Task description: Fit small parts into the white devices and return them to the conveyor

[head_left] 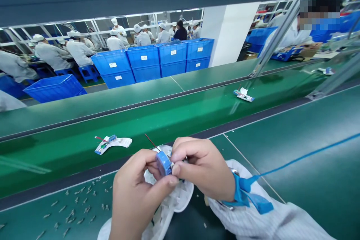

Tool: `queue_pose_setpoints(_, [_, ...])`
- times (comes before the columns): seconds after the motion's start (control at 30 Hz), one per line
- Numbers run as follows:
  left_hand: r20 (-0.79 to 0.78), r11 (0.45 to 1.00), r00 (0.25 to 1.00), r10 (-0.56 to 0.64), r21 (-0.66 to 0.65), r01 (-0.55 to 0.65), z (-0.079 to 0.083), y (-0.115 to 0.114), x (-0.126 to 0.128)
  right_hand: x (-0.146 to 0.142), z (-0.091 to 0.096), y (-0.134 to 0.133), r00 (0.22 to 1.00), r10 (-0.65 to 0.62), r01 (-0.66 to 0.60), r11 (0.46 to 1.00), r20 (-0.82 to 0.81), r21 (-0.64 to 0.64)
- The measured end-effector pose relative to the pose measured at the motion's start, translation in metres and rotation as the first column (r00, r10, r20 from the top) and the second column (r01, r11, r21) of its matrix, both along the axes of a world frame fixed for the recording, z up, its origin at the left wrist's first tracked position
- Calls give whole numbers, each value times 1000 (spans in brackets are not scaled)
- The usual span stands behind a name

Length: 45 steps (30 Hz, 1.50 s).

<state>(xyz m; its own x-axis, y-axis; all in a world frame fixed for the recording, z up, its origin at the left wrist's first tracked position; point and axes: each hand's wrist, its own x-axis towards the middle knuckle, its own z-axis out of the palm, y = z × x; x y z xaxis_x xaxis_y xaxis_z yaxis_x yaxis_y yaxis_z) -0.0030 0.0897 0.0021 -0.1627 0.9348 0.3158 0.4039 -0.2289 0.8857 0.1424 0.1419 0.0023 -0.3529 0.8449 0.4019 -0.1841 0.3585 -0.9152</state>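
Both my hands meet low in the middle of the view. My left hand (137,191) pinches a small blue block-shaped part (163,162) between thumb and fingers. My right hand (201,167) is closed on the same part from the right, fingertips pressed against it. A thin red wire (152,142) sticks up from behind the part. Under my hands lies a curved white flexible piece (177,198), partly hidden. A blue strap with a coiled-free blue cord (244,189) circles my right wrist.
A green conveyor belt (182,116) runs across in front of me, carrying a white-and-blue assembly (111,143) at left and another (243,95) at right. Several small grey bits (75,206) litter the bench at lower left. Blue crates (157,62) and workers in white stand beyond.
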Motion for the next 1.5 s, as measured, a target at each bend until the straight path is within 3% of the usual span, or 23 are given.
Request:
queue_pose_setpoints(0.17, [-6, 998, 999, -37, 48, 37, 5, -1, 2, 5, -4, 14, 997, 55, -51, 997, -55, 66])
queue_pose_setpoints(0.3, [-146, 982, 986, -74, 160, 98, 7, -3, 0, 8, 1, 23, 966, -7, -8, 998, 258, 58])
queue_pose_setpoints(0.37, [-269, 960, 958, -94, 230, 159, 7, -3, -2, 10, 2, 26, 925, 126, -141, 990, 360, 16])
queue_pose_setpoints(0.47, [-427, 914, 897, -114, 308, 263, 11, -1, -2, 11, 0, 29, 827, 435, -423, 899, 357, -113])
queue_pose_setpoints(0.53, [-504, 886, 856, -116, 338, 319, 15, 0, 0, 12, -3, 32, 776, 567, -535, 824, 276, -188])
queue_pose_setpoints(0.6, [-556, 869, 825, -98, 356, 343, 19, -1, 2, 13, -6, 34, 752, 637, -597, 767, 170, -235])
queue_pose_setpoints(0.7, [-605, 846, 795, -49, 398, 355, 20, -2, 3, 13, -7, 34, 750, 660, -625, 731, 47, -275])
queue_pose_setpoints(0.8, [-589, 844, 807, 42, 453, 287, 15, -4, 3, 13, -5, 30, 808, 590, -559, 758, -13, -337])
queue_pose_setpoints(0.87, [-530, 885, 839, 122, 441, 150, 10, -6, 4, 13, -3, 26, 889, 458, -427, 826, -3, -368])
queue_pose_setpoints(0.97, [-369, 953, 903, 218, 281, -115, 3, -8, 9, 12, 2, 16, 985, 154, -126, 949, 75, -289])
queue_pose_setpoints(1.03, [-227, 973, 949, 219, 125, -195, 1, -7, 13, 11, 4, 9, 994, -15, 35, 983, 112, -180])
queue_pose_setpoints(1.2, [17, 984, 986, 163, -80, -161, 4, -2, 21, 6, 6, -2, 984, -145, 154, 984, 105, -85])
queue_pose_setpoints(1.37, [62, 991, 995, 74, -112, -67, 4, -2, 26, 6, 7, -5, 980, -177, 182, 982, 87, -57])
queue_pose_setpoints(1.5, [50, 990, 996, 76, -126, -69, 2, -4, 28, 11, 10, -5, 985, -107, 94, 991, 135, 96])
